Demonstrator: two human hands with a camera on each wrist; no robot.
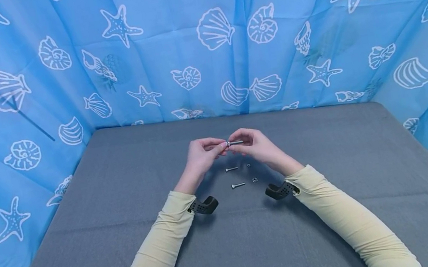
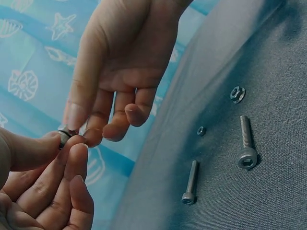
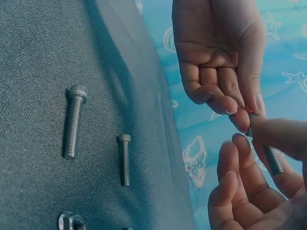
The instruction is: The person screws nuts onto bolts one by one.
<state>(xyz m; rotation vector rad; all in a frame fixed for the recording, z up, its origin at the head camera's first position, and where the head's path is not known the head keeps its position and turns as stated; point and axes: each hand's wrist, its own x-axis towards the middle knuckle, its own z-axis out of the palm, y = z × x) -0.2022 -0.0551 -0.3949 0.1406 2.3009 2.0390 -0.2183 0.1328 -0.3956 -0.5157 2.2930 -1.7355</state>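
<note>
Both hands meet over the table around a metal bolt (image 3: 273,160), held about level. My left hand (image 1: 200,158) pinches its head end between thumb and fingers. From the other side my right hand (image 1: 257,146) pinches a nut (image 3: 250,131) on the bolt, thumb against forefinger. The threaded shank runs past the nut toward the right palm, and fingertips cover most of the head. Below the hands lie a larger socket-head bolt (image 2: 246,146) and a smaller one (image 2: 191,184). Beside them are a flanged nut (image 2: 237,95) and a small nut (image 2: 201,130).
A grey cloth-covered table (image 1: 89,249) spreads under both arms. Blue curtains (image 1: 182,44) with white shell and starfish prints hang along its back and sides. Black straps (image 1: 205,206) with curved ends sit at both wrists, beside pale yellow sleeves (image 1: 158,256).
</note>
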